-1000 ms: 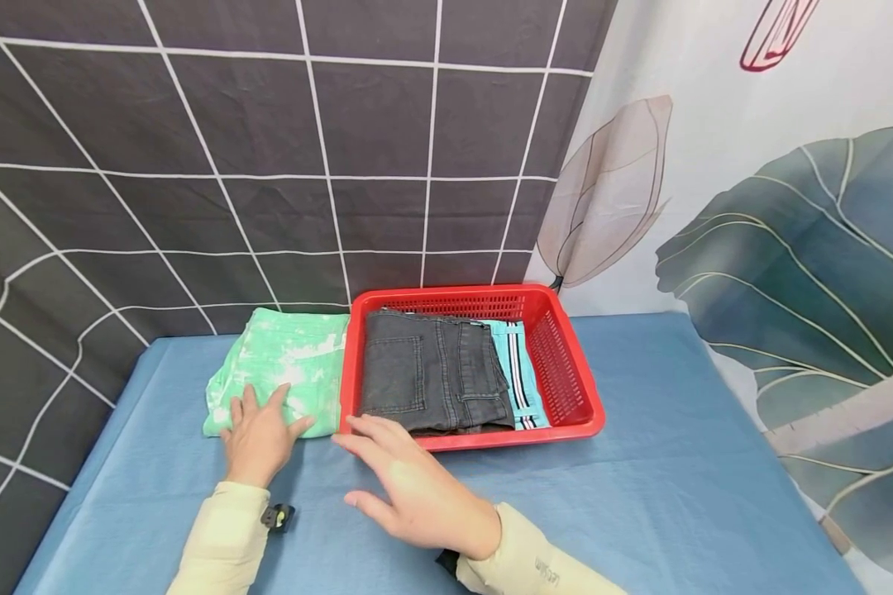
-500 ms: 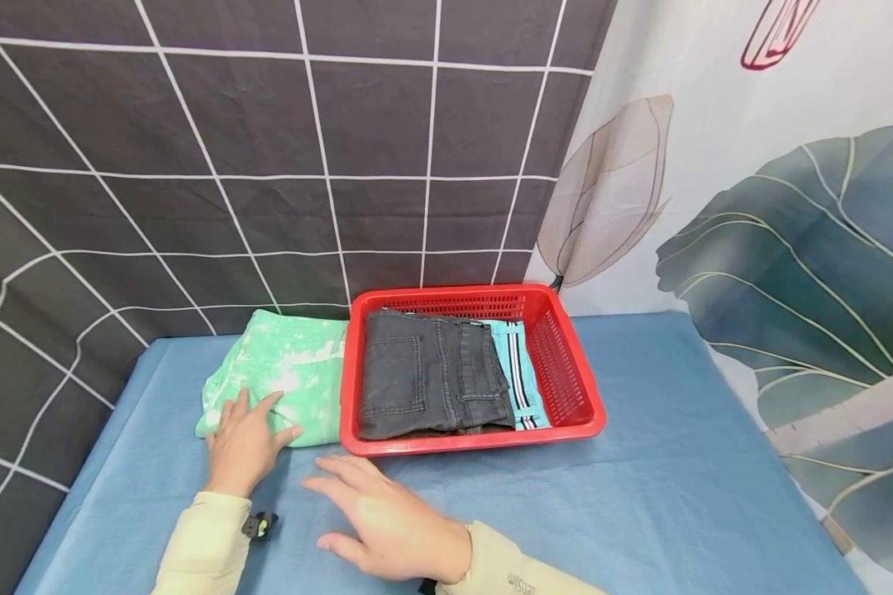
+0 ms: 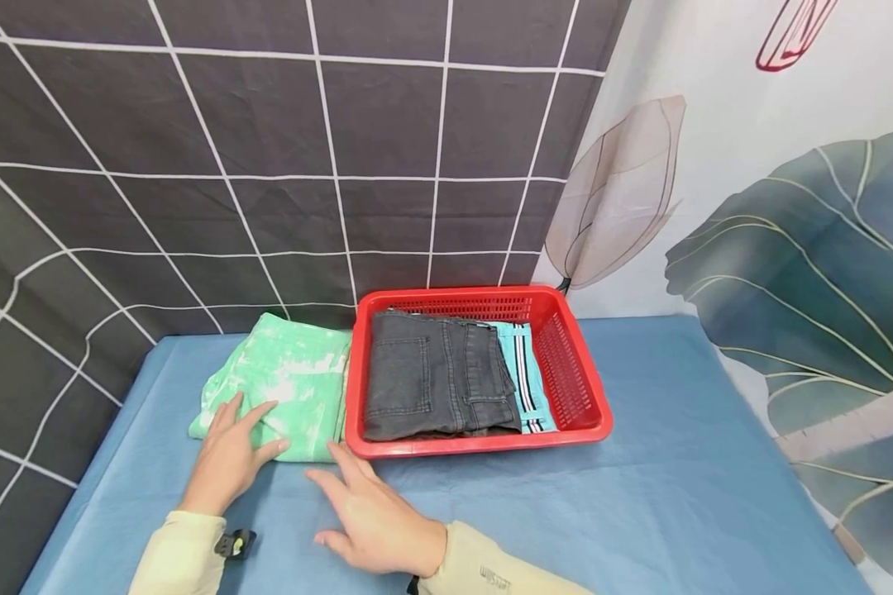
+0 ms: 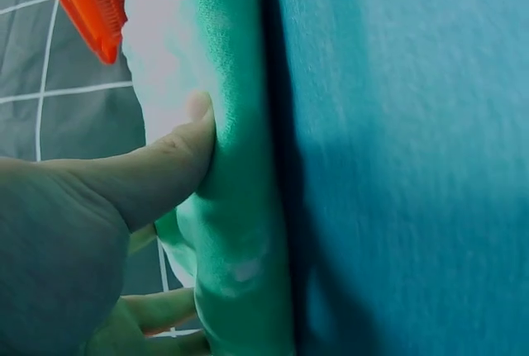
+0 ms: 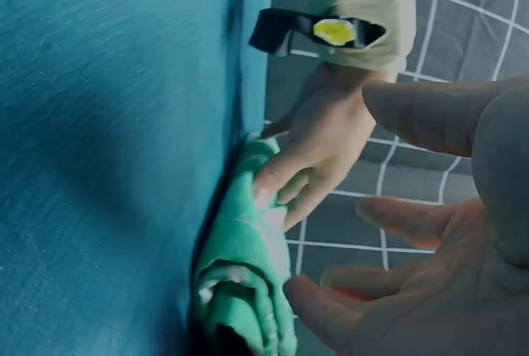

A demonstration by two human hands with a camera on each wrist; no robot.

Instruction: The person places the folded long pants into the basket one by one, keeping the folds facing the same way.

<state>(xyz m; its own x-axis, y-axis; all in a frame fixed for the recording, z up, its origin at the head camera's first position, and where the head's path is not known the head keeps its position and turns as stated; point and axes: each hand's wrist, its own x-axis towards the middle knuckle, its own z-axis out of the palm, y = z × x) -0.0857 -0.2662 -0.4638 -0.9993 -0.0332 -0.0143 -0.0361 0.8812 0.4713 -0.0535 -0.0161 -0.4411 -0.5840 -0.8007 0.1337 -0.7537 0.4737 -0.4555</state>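
Observation:
A folded green-and-white tie-dye garment [image 3: 298,364] lies left of the red basket [image 3: 484,447]. My left hand [image 3: 226,459] rests on its front left part, fingers spread over the top. In the left wrist view the thumb [image 4: 178,158] presses the folded green edge. My right hand [image 3: 387,521] is held beside the garment's front right corner and the basket's near left corner. Its fingers are extended and hold nothing; whether a fingertip touches the cloth I cannot tell. Rolled fold layers [image 5: 240,282] show at the garment's end in the right wrist view.
Inside the basket lie folded dark grey jeans [image 3: 435,376] and a light blue garment [image 3: 536,388] with a striped band. A blue cloth [image 3: 640,496] covers the table. A dark gridded curtain [image 3: 268,124] hangs behind, with a leaf-printed one [image 3: 804,273] at right.
My left hand has drawn back toward me and slightly left, and the garment's front edge has slid with it. The right hand has moved left and nearer to me, to the garment's corner.

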